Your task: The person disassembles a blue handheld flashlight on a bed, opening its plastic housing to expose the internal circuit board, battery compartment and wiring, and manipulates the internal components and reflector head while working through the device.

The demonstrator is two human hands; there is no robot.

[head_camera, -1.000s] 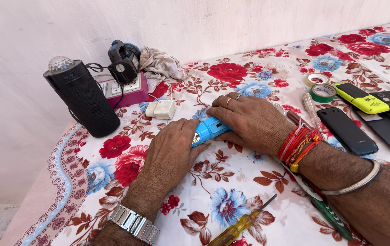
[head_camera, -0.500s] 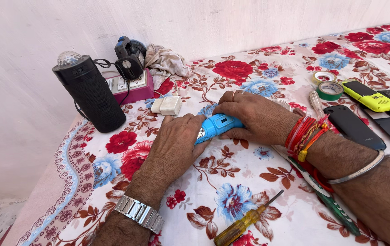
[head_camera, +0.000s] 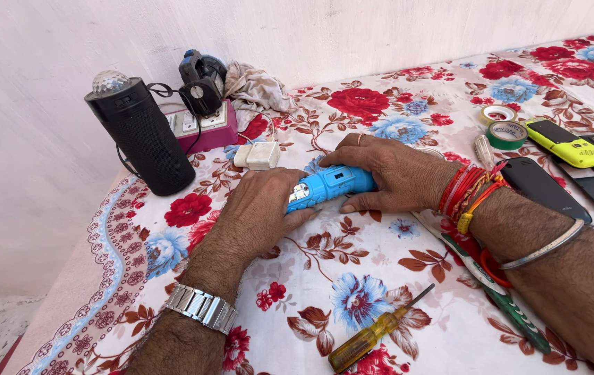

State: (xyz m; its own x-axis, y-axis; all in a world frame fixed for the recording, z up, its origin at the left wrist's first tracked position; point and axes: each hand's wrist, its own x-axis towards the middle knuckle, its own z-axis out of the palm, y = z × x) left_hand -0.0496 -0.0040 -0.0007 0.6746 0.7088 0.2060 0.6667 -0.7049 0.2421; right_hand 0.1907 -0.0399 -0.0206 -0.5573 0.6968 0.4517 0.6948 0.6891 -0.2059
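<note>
Blue torch [head_camera: 330, 185] lay flat on the flowered cloth [head_camera: 380, 264], gripped at both ends. Left hand [head_camera: 259, 212] covered its lens end, fingers curled together over it; right hand [head_camera: 394, 173] wrapped the tail, fingers closed, thumb beneath. Just beyond: white adapter [head_camera: 261, 155], black cylindrical speaker [head_camera: 141, 135], pink socket strip [head_camera: 203, 127] with a black plug [head_camera: 202, 87] seated in it. Yellow-handled screwdriver [head_camera: 370, 337] lay nearer. Right side: tape rolls [head_camera: 505, 128], yellow phone [head_camera: 566, 144], black phone [head_camera: 543, 187].
</note>
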